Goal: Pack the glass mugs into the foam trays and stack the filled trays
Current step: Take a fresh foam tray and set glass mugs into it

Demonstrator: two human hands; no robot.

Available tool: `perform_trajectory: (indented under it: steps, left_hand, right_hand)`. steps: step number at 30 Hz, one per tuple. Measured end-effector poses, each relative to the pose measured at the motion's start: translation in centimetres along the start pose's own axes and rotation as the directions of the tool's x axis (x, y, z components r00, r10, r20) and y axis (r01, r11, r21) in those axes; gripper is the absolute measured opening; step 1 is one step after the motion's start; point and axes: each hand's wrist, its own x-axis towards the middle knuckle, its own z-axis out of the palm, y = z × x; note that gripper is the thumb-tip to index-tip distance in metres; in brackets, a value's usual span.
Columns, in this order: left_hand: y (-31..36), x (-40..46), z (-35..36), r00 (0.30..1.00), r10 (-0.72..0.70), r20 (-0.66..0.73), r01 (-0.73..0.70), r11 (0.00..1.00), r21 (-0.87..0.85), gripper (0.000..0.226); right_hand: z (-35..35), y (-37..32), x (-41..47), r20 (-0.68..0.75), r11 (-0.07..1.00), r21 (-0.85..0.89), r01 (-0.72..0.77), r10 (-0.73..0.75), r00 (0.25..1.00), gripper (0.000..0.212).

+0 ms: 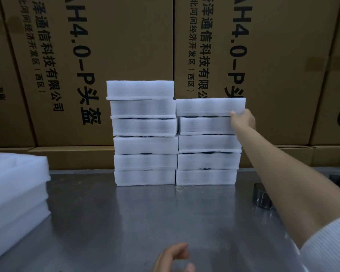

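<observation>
Eleven filled trays are standing mid-frame; your right hand (243,120) is gripping the top tray (210,107) of the right stack, left hand (173,256) hanging relaxed, empty trays (16,183) waiting at left.

A steel table (126,222) carries foam tray stacks (145,177) and a dark mug (261,196).

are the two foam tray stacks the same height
No, the left stack has six trays and rises above the right stack, which has five, with the right hand at its top tray.
</observation>
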Motion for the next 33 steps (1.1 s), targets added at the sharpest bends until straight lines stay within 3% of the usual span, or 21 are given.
perform_trajectory:
  steps: [3,8,9,11,12,16,19,20,23,27,33]
  left_hand:
    - [-0.3,-0.3,0.2,0.999,0.038,-0.031,-0.040,0.997,-0.060,0.061]
    - [0.7,-0.6,0.0,1.000,-0.007,0.030,0.009,0.998,-0.067,0.062]
    - [0.4,-0.4,-0.1,0.999,0.007,0.033,-0.005,0.997,-0.071,0.057]
    - [0.6,0.0,-0.1,0.995,-0.031,0.091,0.040,0.995,-0.096,0.022]
    - [0.7,-0.1,0.0,0.995,-0.054,0.085,0.063,0.993,-0.102,0.022]
    - [0.9,0.0,0.0,0.997,-0.057,0.053,0.058,0.998,-0.009,0.047]
    - [-0.1,0.1,0.0,0.995,-0.071,0.077,0.069,0.997,0.022,0.079]
    - [0.2,0.1,0.1,0.994,-0.087,0.064,0.084,0.995,0.047,0.080]
    - [0.6,-0.5,0.2,0.995,-0.088,0.053,0.089,0.996,-0.026,0.037]
    - [0.5,-0.7,-0.4,0.985,-0.132,0.107,0.139,0.989,-0.055,0.018]
    - [0.4,-1.1,-0.5,0.989,-0.120,0.088,0.124,0.991,-0.041,0.011]
  right_hand:
    - [-0.6,-0.4,0.7,0.107,0.996,0.023,-0.085,0.082,0.991,0.040]
    - [-1.7,0.3,1.9,0.214,0.974,0.048,-0.220,0.206,0.955,0.048]
    - [-1.8,0.5,2.3,0.206,0.975,0.042,-0.219,0.205,0.957,0.044]
    - [-1.6,0.8,2.7,0.145,0.982,-0.002,-0.187,0.185,0.972,0.039]
    - [-1.4,0.9,2.8,0.103,0.985,-0.034,-0.168,0.171,0.980,0.039]
    - [-0.7,1.4,2.7,0.011,0.985,-0.110,-0.136,0.138,0.990,0.044]
    - [-0.1,2.6,1.2,0.044,0.983,0.017,-0.184,0.183,0.982,0.049]
    - [0.2,3.2,0.2,0.031,0.980,0.068,-0.185,0.184,0.982,0.048]
    - [1.3,6.0,-5.3,-0.029,0.981,0.139,-0.134,0.139,0.990,0.025]
    - [1.9,11.2,-14.5,0.109,0.954,0.176,-0.244,0.228,0.968,0.029]
    - [-1.8,12.3,-25.4,0.397,0.966,0.235,-0.104,0.003,0.918,0.025]
